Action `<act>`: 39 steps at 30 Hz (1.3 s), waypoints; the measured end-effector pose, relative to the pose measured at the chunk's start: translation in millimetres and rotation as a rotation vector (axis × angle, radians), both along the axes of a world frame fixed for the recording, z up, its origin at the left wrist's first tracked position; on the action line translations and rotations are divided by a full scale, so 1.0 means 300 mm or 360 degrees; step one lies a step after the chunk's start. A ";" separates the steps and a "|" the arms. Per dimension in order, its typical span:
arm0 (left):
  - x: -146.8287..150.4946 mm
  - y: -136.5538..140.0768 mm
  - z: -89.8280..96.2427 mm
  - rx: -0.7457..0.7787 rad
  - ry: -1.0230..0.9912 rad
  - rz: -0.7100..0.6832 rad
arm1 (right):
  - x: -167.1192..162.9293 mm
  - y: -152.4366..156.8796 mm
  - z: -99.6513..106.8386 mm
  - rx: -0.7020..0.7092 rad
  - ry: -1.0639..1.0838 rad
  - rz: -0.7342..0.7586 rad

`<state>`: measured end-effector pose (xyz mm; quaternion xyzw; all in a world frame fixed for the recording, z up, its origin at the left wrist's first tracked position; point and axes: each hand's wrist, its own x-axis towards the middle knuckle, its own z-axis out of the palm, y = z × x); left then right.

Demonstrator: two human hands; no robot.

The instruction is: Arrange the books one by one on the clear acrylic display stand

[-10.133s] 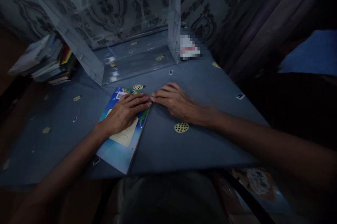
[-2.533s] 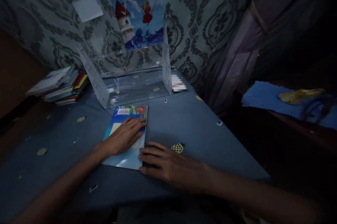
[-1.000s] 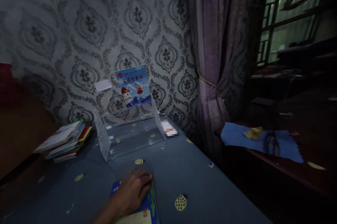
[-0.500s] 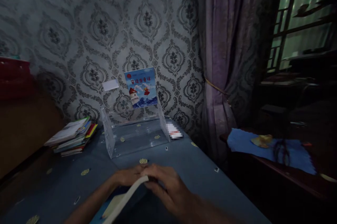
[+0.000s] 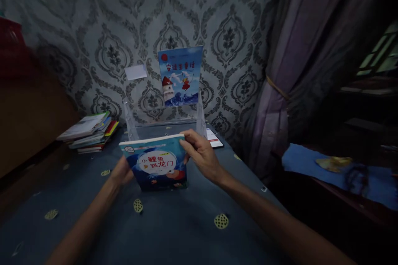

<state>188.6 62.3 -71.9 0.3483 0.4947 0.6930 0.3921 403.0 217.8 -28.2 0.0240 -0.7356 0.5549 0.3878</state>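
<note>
A blue children's book (image 5: 158, 163) stands almost upright over the table, its front cover facing me. My right hand (image 5: 202, 153) is closed on its upper right corner, thumb on the front and fingers behind. At the left edge of the book is my left hand (image 5: 122, 171), smeared by motion, its fingers partly hidden behind the cover. Just beyond the book stands a clear plastic rack (image 5: 200, 117), its lower part covered from view. Another blue picture book (image 5: 180, 76) leans upright at the rack's back right, beside a small white card (image 5: 136, 72).
A stack of books (image 5: 90, 132) lies on the left of the patterned blue tablecloth (image 5: 180, 232). Right of the rack lies a phone (image 5: 214, 138) with a lit screen. A tied curtain (image 5: 276, 91) hangs at the right, near a side surface with a blue cloth (image 5: 304, 161).
The book has risen from low in front of me and turned so its cover faces me, nearer the rack. Both hands moved with it and now stand apart at its sides. My view has shifted.
</note>
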 end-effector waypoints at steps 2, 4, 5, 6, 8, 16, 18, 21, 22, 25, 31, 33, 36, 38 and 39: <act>-0.007 -0.037 0.012 0.0145 -0.0062 0.0093 | -0.013 0.013 0.003 -0.0012 0.0004 -0.0024; 0.014 -0.065 0.011 0.0189 -0.0027 0.0161 | -0.020 0.019 0.004 -0.0034 0.0022 -0.0060; 0.033 -0.074 0.006 0.0146 0.0014 0.0194 | -0.021 0.019 -0.002 -0.0048 0.0024 -0.0074; 0.054 -0.079 -0.002 0.0084 0.0054 0.0231 | -0.021 0.019 -0.014 -0.0060 0.0018 -0.0081; 0.094 -0.080 -0.018 -0.0010 0.0098 0.0310 | -0.012 0.016 -0.066 -0.0069 -0.0071 -0.0058; 0.103 -0.079 -0.052 -0.0086 0.0158 0.0383 | 0.104 0.015 -0.392 0.0446 -0.0796 -0.0057; 0.093 -0.083 -0.060 -0.0126 0.0200 0.0394 | 0.114 0.024 -0.403 0.0605 -0.0841 -0.0101; 0.085 -0.085 -0.075 -0.0143 0.0219 0.0389 | 0.117 0.034 -0.383 0.0748 -0.0870 -0.0164; 0.083 -0.084 -0.079 -0.0146 0.0209 0.0379 | 0.118 0.036 -0.374 0.0768 -0.0880 -0.0159; 0.083 -0.079 -0.077 -0.0161 0.0215 0.0380 | 0.127 0.045 -0.351 0.0778 -0.0880 -0.0134; 0.100 -0.064 0.016 -0.0229 0.0468 0.0239 | 0.155 0.108 -0.321 0.0783 -0.0850 -0.0208; 0.101 -0.054 0.054 -0.0298 0.0566 0.0199 | 0.163 0.135 -0.306 0.0771 -0.0807 -0.0235; 0.095 -0.028 0.091 -0.0338 0.0677 0.0202 | 0.168 0.170 -0.277 0.0737 -0.0752 -0.0259; 0.091 -0.006 0.104 -0.0296 0.0696 0.0181 | 0.164 0.189 -0.258 0.0697 -0.0754 -0.0215; 0.089 0.005 0.110 -0.0278 0.0711 0.0157 | 0.159 0.198 -0.250 0.0673 -0.0749 -0.0178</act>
